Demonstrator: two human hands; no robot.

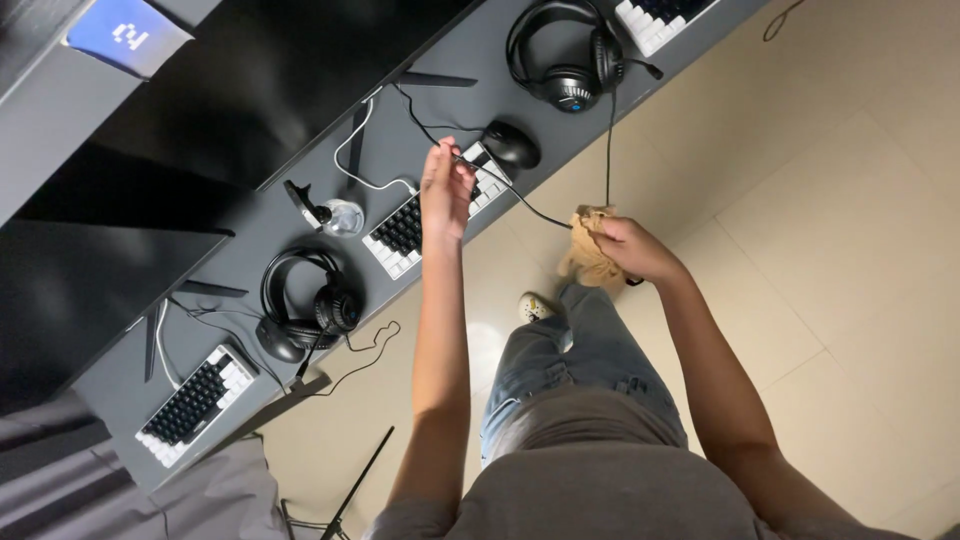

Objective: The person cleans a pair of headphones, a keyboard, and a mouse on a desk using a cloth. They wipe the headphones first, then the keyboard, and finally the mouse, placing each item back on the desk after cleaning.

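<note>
My left hand (446,187) is raised over a black-and-white keyboard (405,230) and pinches a black cable (520,196) near the mouse (511,144). The cable runs from that hand across to my right hand (632,247), which grips a crumpled tan cloth (588,250) wrapped around the cable, out past the desk edge above the floor. A black headset (565,55) lies at the far end of the dark desk (470,50).
A second headset (300,305) and another keyboard (195,400) lie further along the desk. Dark monitors (260,70) stand behind. A small clear round object (340,217) sits by the middle keyboard. Beige tiled floor (830,200) lies to the right; my jeans and shoe (535,305) are below.
</note>
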